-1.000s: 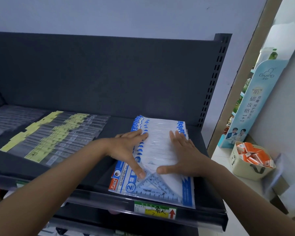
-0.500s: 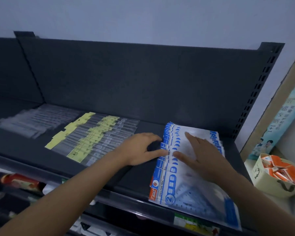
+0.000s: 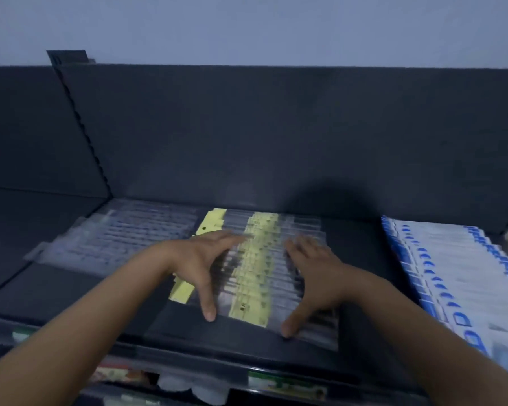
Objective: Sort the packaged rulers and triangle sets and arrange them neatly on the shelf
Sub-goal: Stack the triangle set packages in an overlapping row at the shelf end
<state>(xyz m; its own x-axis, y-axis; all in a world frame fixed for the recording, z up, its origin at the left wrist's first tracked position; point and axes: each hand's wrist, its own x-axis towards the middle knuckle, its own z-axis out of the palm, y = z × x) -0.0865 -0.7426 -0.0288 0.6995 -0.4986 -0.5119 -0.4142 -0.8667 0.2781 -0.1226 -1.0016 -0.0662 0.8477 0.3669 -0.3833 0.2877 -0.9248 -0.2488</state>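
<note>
Both hands spread over the yellow-labelled ruler packs at mid-shelf.

The left hand and right hand lie with released fingers, clasping nothing, thumbs at the packs' front edge. The clear sleeves overlap in a fanned row on the dark shelf, blurred. Blue-and-white triangle sets lie to the right.

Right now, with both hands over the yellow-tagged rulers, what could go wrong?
1. The rulers are fanned in glossy sleeves and the nearest ones lie close to the front edge of the shelf; a pull by the left hand or right hand could slide some off.
2. The clear packs sit right beside the fan's left side, so squaring it may nudge them out of line.
</note>
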